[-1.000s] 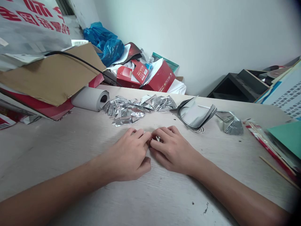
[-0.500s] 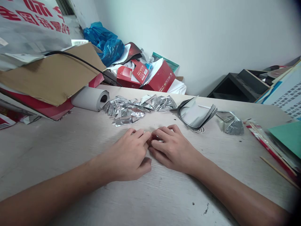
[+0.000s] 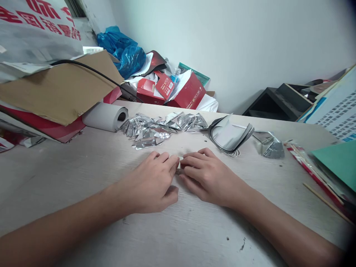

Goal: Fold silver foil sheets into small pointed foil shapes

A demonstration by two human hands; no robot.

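Both hands are in close here, almost meeting over the middle of the surface (image 3: 155,241). The left hand (image 3: 154,183) is palm down, fingers bunched, thumb tucked low; the right hand (image 3: 210,178) faces it, fingers curled in a narrow arch. And there, in the slit between them, a small piece (image 3: 179,171) peeks out, dull grey, mostly covered by the fingers. A grip or just a press? The fingertips are hidden, so I cannot tell for either hand.

By my reading the step in hand is fine two-handed fingerwork, perhaps creasing or flattening that piece against the surface. The next move calls for a light, even touch from both sides: the left to steady, the right to work the edge, with neither dragging the piece askew.

Beyond the fingertips, crumpled silver foil (image 3: 151,138) lies in a heap, with a pleated foil fan (image 3: 193,121) at its right end. Then comes a bent stack of strips (image 3: 226,135), curled up at its sides, and farther right another silver fan (image 3: 273,147). Over on the left, a pale roll (image 3: 101,118) lies on its side, just beside the heap.
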